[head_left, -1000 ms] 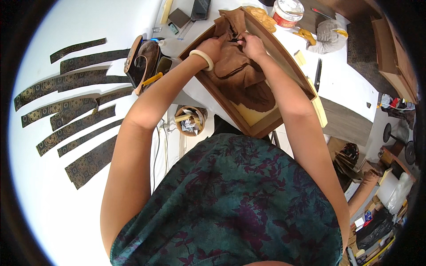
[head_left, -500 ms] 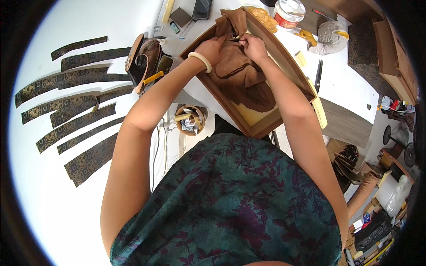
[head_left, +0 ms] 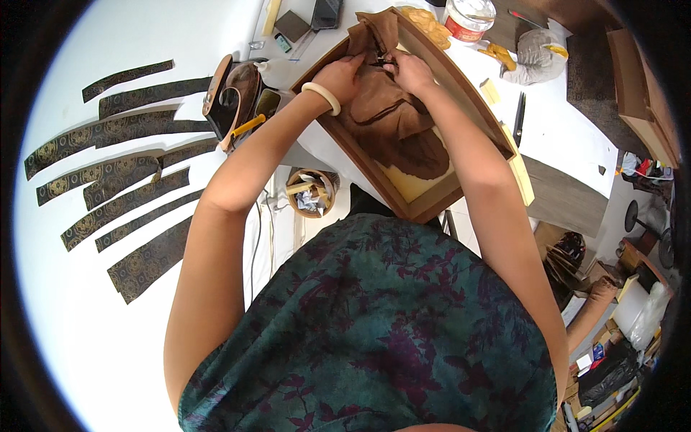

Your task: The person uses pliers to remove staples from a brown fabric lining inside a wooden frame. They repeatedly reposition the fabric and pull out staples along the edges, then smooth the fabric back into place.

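Inside a brown wooden tray (head_left: 356, 167) with a pale yellow bottom lies a crumpled, dark brown, soft leather-like piece (head_left: 378, 101). My left hand (head_left: 340, 79), with a cream bangle on its wrist, is closed on the left edge of this piece near the tray's far end; its fingertips are partly hidden. Across from it, my right hand (head_left: 413, 72) pinches at a fold beside a small dark, shiny bit (head_left: 381, 62). What exactly sits between those fingers is too small to tell. A flap of the brown piece stands up beyond both hands.
Dark gold-patterned strips (head_left: 129, 128) lie on the white surface at left. Nearer stand a pouch and eyeglasses (head_left: 247, 85) and a waste basket (head_left: 311, 193). Beyond the tray are a phone (head_left: 327, 13) and a white tub (head_left: 469, 19); a grey-yellow glove (head_left: 536, 57) and black scissors (head_left: 520, 119) lie right.
My right fingers have shifted slightly left toward the small shiny bit, and the upright flap has moved a little. Both hands stay at the tray's far end.
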The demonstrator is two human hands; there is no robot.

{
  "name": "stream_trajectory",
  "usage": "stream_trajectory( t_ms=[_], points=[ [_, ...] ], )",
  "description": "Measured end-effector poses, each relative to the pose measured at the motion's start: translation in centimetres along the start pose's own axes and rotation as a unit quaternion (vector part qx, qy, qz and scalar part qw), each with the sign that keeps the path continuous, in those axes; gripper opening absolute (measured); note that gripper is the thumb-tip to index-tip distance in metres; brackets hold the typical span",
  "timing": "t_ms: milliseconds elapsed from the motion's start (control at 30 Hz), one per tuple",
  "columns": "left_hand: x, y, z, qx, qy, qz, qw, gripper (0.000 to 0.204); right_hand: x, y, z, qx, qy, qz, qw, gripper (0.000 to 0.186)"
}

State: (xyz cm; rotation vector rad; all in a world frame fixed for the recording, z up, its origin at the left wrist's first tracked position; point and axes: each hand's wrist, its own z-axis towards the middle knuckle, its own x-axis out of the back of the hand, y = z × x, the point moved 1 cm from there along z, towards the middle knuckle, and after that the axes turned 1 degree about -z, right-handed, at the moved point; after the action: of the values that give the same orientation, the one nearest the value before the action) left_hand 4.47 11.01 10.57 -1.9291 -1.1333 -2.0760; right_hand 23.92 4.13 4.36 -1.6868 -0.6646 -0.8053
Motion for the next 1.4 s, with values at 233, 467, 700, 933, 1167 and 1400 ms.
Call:
stream_trajectory(
  t_ms=[233, 467, 700, 933, 1167, 1400],
  points=[
    [-0.4, -0.4, 0.3, -0.012, 0.006, -0.001, 1.0, 0.059, 0.5, 0.1, 0.2, 0.033, -0.018, 0.001, 0.999, 0.032],
    [0.0, 0.2, 0.8, -0.026, 0.003, 0.001, 1.0, 0.054, -2.0, 2.8, 2.6, 0.083, 0.008, -0.04, 0.996, 0.033],
    [0.1, 0.1, 0.5, -0.04, 0.019, -0.005, 0.999, 0.053, -2.2, 1.6, 2.9, 0.094, 0.013, 0.03, 0.995, 0.023],
    [0.2, 0.2, 0.4, -0.036, 0.022, -0.006, 0.999, 0.057, -2.7, 1.7, 2.8, 0.101, 0.019, 0.051, 0.993, 0.02],
    [0.8, 1.4, 0.6, -0.011, 0.002, -0.006, 1.0, 0.061, -3.2, 2.1, 3.3, 0.087, 0.013, 0.054, 0.995, 0.013],
    [1.0, 1.7, 0.5, 0.028, -0.021, -0.022, 0.999, 0.063, -3.4, 2.3, 3.4, 0.108, -0.008, 0.101, 0.989, 0.017]
  ],
)
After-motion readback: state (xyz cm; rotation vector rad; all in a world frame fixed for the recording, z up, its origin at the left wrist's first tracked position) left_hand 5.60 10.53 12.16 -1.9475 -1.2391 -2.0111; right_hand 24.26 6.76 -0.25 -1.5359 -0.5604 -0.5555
